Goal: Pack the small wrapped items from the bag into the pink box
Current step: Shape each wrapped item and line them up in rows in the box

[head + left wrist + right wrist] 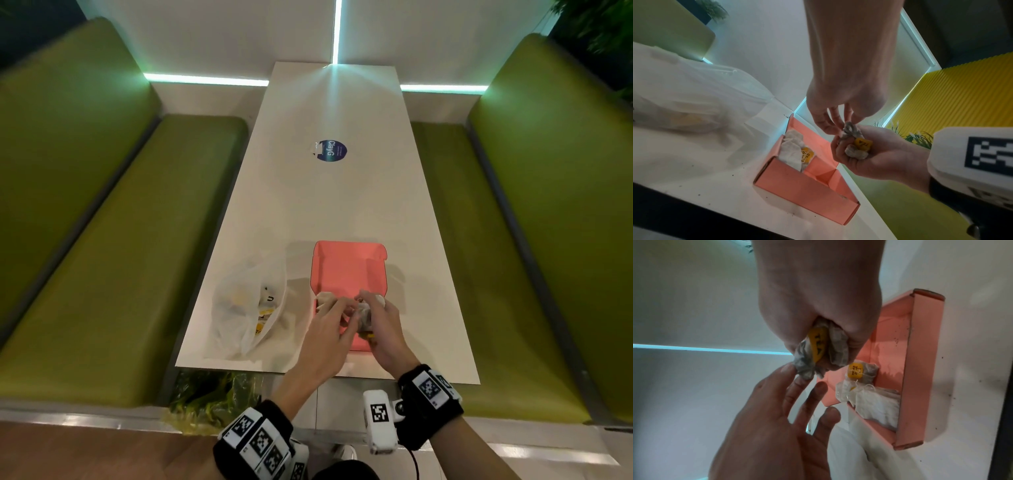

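Note:
An open pink box [349, 267] stands near the front of the white table [308, 205]. A few white wrapped tea bags [793, 151] with yellow tags lie at its left end [875, 405]. My right hand [368, 308] hovers over the box's near part and grips a crumpled bundle of tea bags [856, 146] with a yellow tag [818, 345]. My left hand [844, 125] reaches in from the left and pinches the top of that bundle [803, 369] with thumb and fingertips. The translucent white plastic bag [246, 308] lies just left of the box [803, 191].
Green padded benches [102, 274] run along both sides of the table. A round blue sticker [332, 150] sits mid-table. A green and yellow plastic bag [212, 401] lies below the table's near edge. Dark specks dot the tabletop by the box [914, 369].

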